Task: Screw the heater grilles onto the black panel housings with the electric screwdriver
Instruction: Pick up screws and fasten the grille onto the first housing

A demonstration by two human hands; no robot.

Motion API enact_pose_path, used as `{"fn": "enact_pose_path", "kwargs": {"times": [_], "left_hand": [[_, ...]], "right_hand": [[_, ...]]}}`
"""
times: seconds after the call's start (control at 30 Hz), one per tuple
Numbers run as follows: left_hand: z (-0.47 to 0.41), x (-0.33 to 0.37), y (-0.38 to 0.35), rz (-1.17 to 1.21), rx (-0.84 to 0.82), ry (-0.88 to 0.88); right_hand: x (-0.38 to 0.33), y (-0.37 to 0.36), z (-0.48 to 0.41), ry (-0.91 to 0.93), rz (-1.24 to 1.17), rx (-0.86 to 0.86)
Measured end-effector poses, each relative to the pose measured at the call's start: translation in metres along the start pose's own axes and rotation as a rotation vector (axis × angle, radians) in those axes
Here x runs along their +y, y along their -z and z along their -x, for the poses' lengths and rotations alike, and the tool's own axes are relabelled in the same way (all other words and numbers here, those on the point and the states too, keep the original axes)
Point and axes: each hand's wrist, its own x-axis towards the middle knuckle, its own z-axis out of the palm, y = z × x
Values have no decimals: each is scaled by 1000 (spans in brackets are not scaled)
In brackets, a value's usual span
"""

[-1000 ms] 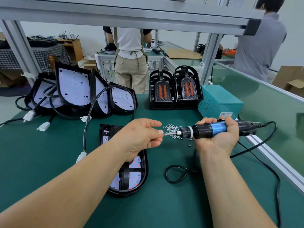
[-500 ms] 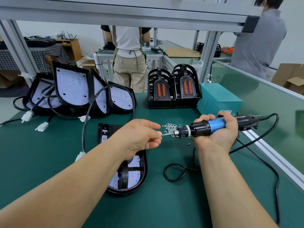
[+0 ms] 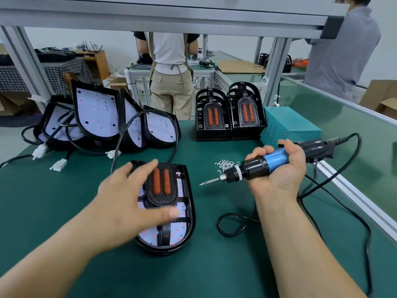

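While over grille [image 3: 162, 186], left hand [image 3: 122, 198] palm-down.

teal box [image 3: 296, 125] on green table [image 3: 64, 201]; beyond, one person in beige trousers [image 3: 171, 89], one in grey [image 3: 343, 52]

Left hand [image 3: 126, 198] splayed over grille [image 3: 161, 186] on housing [image 3: 190, 214]; electric screwdriver [image 3: 257, 166] in right hand [image 3: 281, 178].

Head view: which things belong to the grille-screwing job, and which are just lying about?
Job: screwdriver in right hand; grille on flat housing, left hand over it; screws; stacked grilles; leaning housings.
Lying about: teal box; cardboard boxes.
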Motion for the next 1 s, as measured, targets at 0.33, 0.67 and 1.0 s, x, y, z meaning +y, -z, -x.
{"fn": "enact_pose_path", "kwargs": {"times": [0.33, 0.67, 1.0], "left_hand": [[-3, -13, -33, 48, -25, 10], [-17, -19, -34, 102, -35, -67], [-17, -19, -35, 99, -41, -65]], "right_hand": [[29, -9, 26, -24, 280, -337], [37, -14, 32, 53, 346, -304], [35, -16, 33, 61, 386, -341]]}}
